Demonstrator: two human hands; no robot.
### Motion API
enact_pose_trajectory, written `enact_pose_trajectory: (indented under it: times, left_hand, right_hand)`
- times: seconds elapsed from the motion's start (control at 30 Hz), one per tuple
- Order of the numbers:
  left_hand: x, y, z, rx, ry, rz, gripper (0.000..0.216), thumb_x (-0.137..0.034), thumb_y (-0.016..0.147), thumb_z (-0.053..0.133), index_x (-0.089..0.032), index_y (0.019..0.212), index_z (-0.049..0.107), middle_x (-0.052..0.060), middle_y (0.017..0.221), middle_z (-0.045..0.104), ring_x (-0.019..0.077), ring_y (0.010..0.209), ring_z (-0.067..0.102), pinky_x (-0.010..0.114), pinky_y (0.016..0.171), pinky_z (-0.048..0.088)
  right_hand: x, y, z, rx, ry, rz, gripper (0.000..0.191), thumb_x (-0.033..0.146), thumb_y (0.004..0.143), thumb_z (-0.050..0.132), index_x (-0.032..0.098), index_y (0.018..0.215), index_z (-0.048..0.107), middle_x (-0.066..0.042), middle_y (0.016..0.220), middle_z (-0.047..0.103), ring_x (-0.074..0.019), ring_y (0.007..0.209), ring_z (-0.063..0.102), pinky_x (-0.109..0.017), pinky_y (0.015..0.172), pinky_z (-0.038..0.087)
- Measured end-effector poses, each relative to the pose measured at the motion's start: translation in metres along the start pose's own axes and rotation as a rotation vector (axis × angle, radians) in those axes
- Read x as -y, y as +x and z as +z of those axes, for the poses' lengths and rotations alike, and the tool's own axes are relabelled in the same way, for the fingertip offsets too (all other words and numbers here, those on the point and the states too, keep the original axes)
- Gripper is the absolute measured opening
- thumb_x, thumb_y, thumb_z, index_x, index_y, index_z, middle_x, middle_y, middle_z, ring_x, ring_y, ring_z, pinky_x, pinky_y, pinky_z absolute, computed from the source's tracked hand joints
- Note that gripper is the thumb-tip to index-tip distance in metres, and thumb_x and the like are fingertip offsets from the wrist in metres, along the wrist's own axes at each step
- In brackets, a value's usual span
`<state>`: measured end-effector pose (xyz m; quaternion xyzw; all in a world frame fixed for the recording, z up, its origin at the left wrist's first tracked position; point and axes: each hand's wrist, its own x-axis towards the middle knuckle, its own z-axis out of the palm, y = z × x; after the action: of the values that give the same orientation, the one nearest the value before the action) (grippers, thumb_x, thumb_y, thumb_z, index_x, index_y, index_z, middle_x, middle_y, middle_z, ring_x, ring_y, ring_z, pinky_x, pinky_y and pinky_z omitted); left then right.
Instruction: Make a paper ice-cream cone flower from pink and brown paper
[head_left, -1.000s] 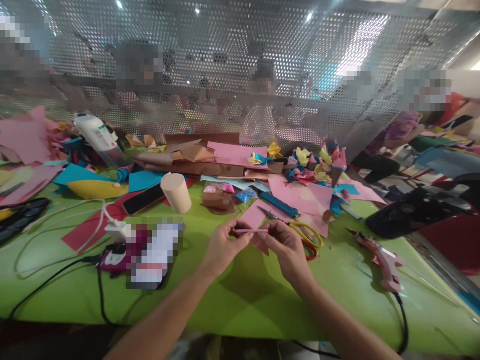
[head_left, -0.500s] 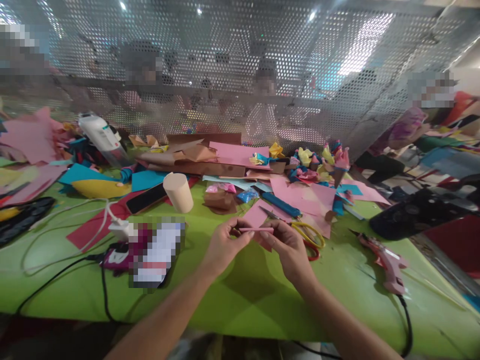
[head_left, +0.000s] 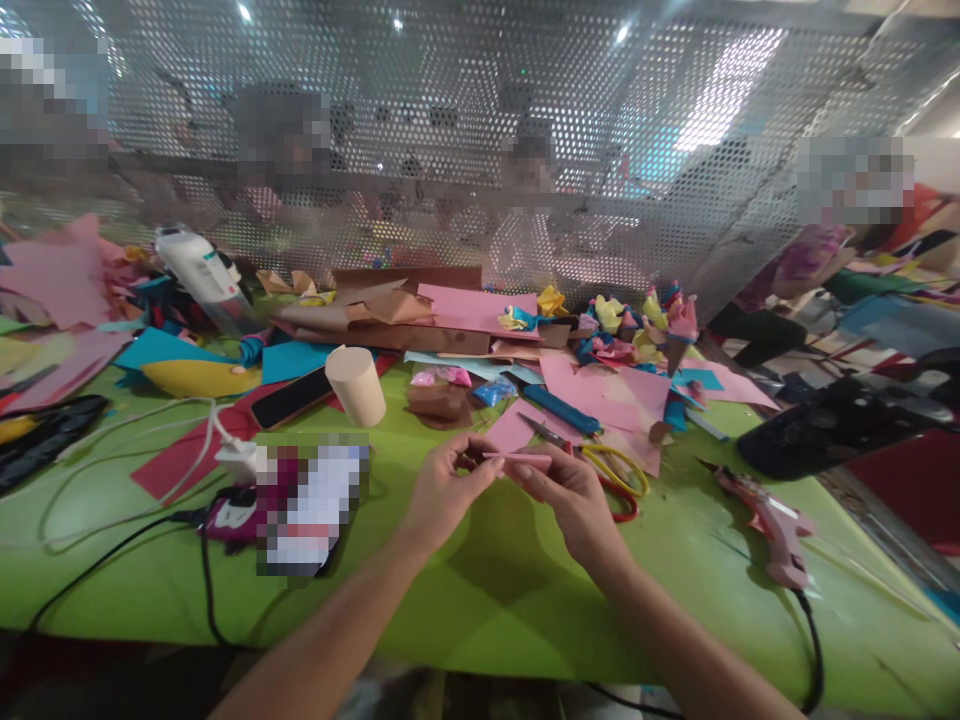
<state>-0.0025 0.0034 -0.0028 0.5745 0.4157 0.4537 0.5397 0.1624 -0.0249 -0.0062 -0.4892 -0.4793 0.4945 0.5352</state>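
Note:
Between my two hands is a small folded piece of pink paper (head_left: 519,459), held level above the green table. My left hand (head_left: 454,487) pinches its left end between thumb and fingers. On the other end, the thumb and fingers of my right hand (head_left: 571,492) are closed. Just beyond my right hand lie scissors (head_left: 616,470) with yellow and red handles, partly hidden by that hand. A blue box cutter (head_left: 562,410) rests behind them on pink paper sheets (head_left: 630,410).
To the right lies a pink glue gun (head_left: 780,530) with its cord. Left are a phone (head_left: 315,510), a purple power strip (head_left: 244,512) with cables, and a beige cardboard cylinder (head_left: 356,387). Paper scraps and paper flowers (head_left: 611,320) line the back, before a perforated metal panel (head_left: 450,130).
The pink paper is folded flatter; the flap that hung below it no longer shows. My fingers have shifted slightly along it, while both arms stay nearly in place.

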Motion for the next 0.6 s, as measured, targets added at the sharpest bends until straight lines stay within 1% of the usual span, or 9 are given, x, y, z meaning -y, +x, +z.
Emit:
enact_pose_trajectory:
  times: [0.1,0.23,0.3,0.4,0.47,0.6]
  left_hand:
    - [-0.0002,0.0007,0.0007,-0.006,-0.009,-0.007,0.016,-0.031,0.077,0.070,-0.016,0.084,0.070,0.002,0.077,0.068,0.0120,0.069,0.057,0.022,0.064,0.043]
    - [-0.0024,0.0014,0.0014,-0.047,-0.026,-0.039,0.017,-0.032,0.075,0.071,-0.016,0.083,0.070,0.001,0.074,0.066,0.0111,0.065,0.054,0.021,0.061,0.042]
    - [-0.0035,0.0014,0.0012,-0.059,-0.031,-0.047,0.017,-0.031,0.075,0.071,-0.016,0.082,0.069,0.001,0.073,0.065,0.0106,0.064,0.053,0.021,0.060,0.041]
    - [-0.0042,0.0014,0.0007,-0.067,-0.040,-0.044,0.016,-0.031,0.074,0.071,-0.016,0.081,0.069,0.000,0.072,0.064,0.0102,0.064,0.052,0.021,0.060,0.041]
    - [-0.0036,0.0015,0.0004,-0.064,-0.046,-0.038,0.016,-0.031,0.075,0.070,-0.016,0.081,0.069,0.000,0.072,0.064,0.0102,0.064,0.052,0.021,0.060,0.041]
    - [-0.0019,0.0020,-0.0001,-0.061,-0.044,-0.030,0.017,-0.032,0.076,0.070,-0.016,0.082,0.069,0.001,0.074,0.064,0.0106,0.065,0.052,0.021,0.060,0.041]
  right_hand:
    - [0.0004,-0.0002,-0.0001,-0.009,-0.014,-0.035,0.027,0.045,0.072,0.079,0.020,0.081,0.078,-0.003,0.074,0.069,-0.0166,0.069,0.055,-0.028,0.060,0.042]
    - [0.0008,-0.0008,0.0002,-0.046,0.001,-0.047,0.027,0.047,0.070,0.080,0.021,0.078,0.078,-0.001,0.067,0.065,-0.0152,0.064,0.051,-0.027,0.058,0.040]
    - [0.0004,-0.0008,0.0004,-0.044,0.015,-0.044,0.028,0.048,0.070,0.080,0.021,0.079,0.079,-0.002,0.068,0.065,-0.0155,0.064,0.052,-0.028,0.058,0.041]
    - [-0.0008,-0.0003,0.0008,-0.052,0.025,-0.020,0.032,0.048,0.070,0.080,0.021,0.087,0.079,-0.003,0.075,0.069,-0.0161,0.066,0.054,-0.028,0.059,0.042]
    - [-0.0012,0.0001,0.0012,-0.050,0.020,-0.007,0.033,0.047,0.069,0.080,0.021,0.090,0.079,-0.003,0.075,0.069,-0.0160,0.066,0.054,-0.028,0.059,0.042]
    - [0.0002,0.0001,0.0023,-0.020,-0.003,-0.047,0.029,0.048,0.071,0.078,0.021,0.081,0.079,-0.001,0.066,0.064,-0.0150,0.064,0.052,-0.027,0.058,0.041]
